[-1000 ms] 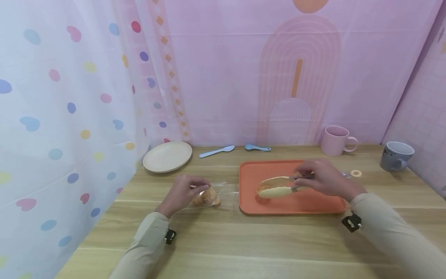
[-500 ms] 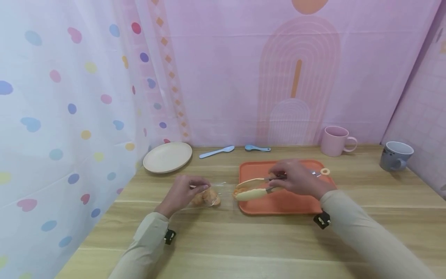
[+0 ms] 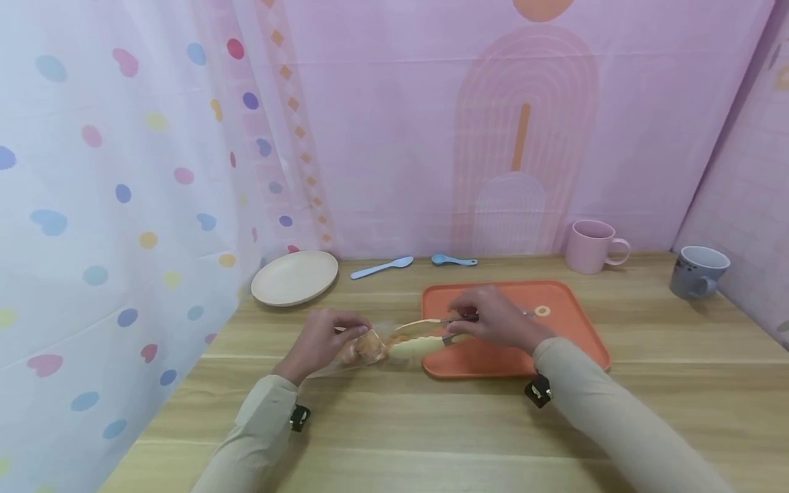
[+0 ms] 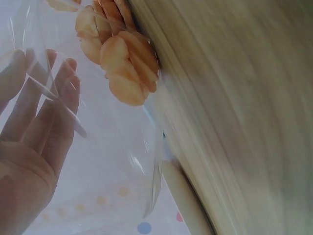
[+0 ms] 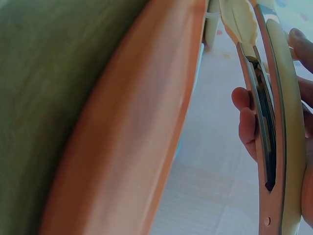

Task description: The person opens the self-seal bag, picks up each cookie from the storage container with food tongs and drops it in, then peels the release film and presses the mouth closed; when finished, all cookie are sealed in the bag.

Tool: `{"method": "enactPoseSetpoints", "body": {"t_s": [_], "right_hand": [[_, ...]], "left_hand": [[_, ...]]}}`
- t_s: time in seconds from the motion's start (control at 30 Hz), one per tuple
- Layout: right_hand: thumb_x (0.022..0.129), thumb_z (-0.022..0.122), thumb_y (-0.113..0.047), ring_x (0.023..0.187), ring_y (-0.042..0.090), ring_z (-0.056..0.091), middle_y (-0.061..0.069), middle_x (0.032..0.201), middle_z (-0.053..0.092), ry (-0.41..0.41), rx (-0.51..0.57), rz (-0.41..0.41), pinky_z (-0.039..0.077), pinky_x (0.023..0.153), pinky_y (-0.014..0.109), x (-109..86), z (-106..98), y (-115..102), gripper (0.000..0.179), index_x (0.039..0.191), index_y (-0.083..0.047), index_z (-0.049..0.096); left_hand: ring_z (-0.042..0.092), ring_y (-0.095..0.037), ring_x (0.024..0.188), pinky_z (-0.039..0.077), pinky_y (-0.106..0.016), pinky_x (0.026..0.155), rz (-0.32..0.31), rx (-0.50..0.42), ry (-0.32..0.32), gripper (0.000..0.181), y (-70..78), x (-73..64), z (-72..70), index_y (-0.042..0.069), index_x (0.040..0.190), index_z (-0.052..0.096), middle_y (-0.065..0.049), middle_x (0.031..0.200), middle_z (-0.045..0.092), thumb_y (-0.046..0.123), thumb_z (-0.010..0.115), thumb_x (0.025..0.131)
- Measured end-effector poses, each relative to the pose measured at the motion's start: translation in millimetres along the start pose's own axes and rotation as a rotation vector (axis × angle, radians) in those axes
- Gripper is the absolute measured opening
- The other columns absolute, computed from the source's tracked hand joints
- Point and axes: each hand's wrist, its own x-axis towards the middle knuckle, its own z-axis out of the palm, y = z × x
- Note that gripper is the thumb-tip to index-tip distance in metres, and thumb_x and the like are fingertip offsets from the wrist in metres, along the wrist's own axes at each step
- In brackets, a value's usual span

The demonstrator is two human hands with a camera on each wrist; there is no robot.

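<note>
My left hand [image 3: 317,342] pinches the edge of a clear plastic bag [image 4: 132,166] between thumb and fingertips, on the table left of the tray. Several golden-brown bread pieces [image 4: 129,68] lie inside it. In my right hand [image 3: 499,318] is a pair of metal tongs [image 5: 291,117] with cream scalloped tips, gripped around both arms over the orange tray [image 3: 524,363]. A small orange-brown piece [image 3: 399,338] shows between the tips, which overlap the bag's right end in the head view. The tongs' cream ring [image 3: 542,311] hangs behind the hand.
A cream plate [image 3: 294,277] stands at the back left. A long pale-blue spoon [image 3: 382,268] and a short blue spoon [image 3: 454,261] lie along the back. Pink [image 3: 588,246] and grey mugs [image 3: 696,274] stand at the back right, before the curtain.
My right hand has moved left with the tongs and the piece in them, from over the tray to the bag. The left hand stays at the bag.
</note>
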Motion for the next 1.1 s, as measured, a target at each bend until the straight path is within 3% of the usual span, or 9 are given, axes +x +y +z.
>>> {"method": "enactPoseSetpoints", "body": {"t_s": [0.23,0.53,0.67,0.8,0.97,1.1], "right_hand": [[0.088,0.078,-0.019,0.057,0.004,0.041,-0.009,0.062,0.051,-0.017,0.010,0.045,0.031,0.050,0.015,-5.4,4.8,-1.4,0.017,0.077,-0.018,0.065],[0.092,0.074,-0.021,0.055,0.006,0.031,-0.005,0.059,0.034,-0.009,0.027,0.081,0.024,0.051,0.017,-1.7,6.2,-9.5,0.035,0.066,-0.015,0.051],[0.090,0.075,-0.018,0.058,0.003,0.048,-0.005,0.064,0.054,0.029,0.030,0.070,0.039,0.054,0.014,0.7,13.4,-7.6,0.017,0.077,-0.012,0.066],[0.090,0.076,-0.019,0.068,0.005,0.063,-0.003,0.076,0.072,0.011,0.090,0.116,0.054,0.063,0.017,1.9,19.5,-5.9,0.007,0.088,-0.012,0.076],[0.090,0.075,-0.021,0.071,0.008,0.062,-0.003,0.076,0.073,-0.053,0.156,0.204,0.054,0.064,0.022,2.8,17.2,-5.7,0.007,0.086,-0.016,0.078],[0.091,0.075,-0.021,0.071,0.008,0.062,-0.005,0.077,0.073,-0.063,0.165,0.209,0.054,0.065,0.022,2.8,16.8,-4.8,0.007,0.086,-0.016,0.078]], "left_hand": [[0.076,-0.026,0.092,0.065,-0.030,0.077,-0.009,0.003,0.017,0.011,-0.4,-1.3,0.5,0.005,0.096,0.079,-0.012,0.098,0.079,0.012,0.072,0.092],[0.076,-0.024,0.090,0.065,-0.027,0.073,0.001,0.012,0.038,0.011,1.8,-0.3,0.6,0.006,0.096,0.079,-0.010,0.097,0.079,0.012,0.071,0.093],[0.076,-0.023,0.089,0.065,-0.030,0.074,0.004,0.015,0.046,0.012,3.5,1.0,-1.8,0.005,0.095,0.078,-0.010,0.096,0.079,0.013,0.070,0.093],[0.074,-0.019,0.084,0.065,-0.031,0.074,-0.004,0.024,0.070,0.009,2.1,0.6,-3.8,0.006,0.093,0.078,-0.008,0.091,0.079,0.012,0.071,0.093],[0.073,-0.017,0.084,0.063,-0.027,0.075,-0.018,0.014,0.081,0.007,-3.5,-1.3,-2.5,0.006,0.092,0.077,-0.006,0.090,0.078,0.011,0.071,0.092],[0.074,-0.019,0.086,0.064,-0.029,0.076,-0.024,0.002,0.053,0.008,-5.3,-2.7,-1.8,0.006,0.092,0.078,-0.008,0.093,0.079,0.011,0.071,0.092]]}}
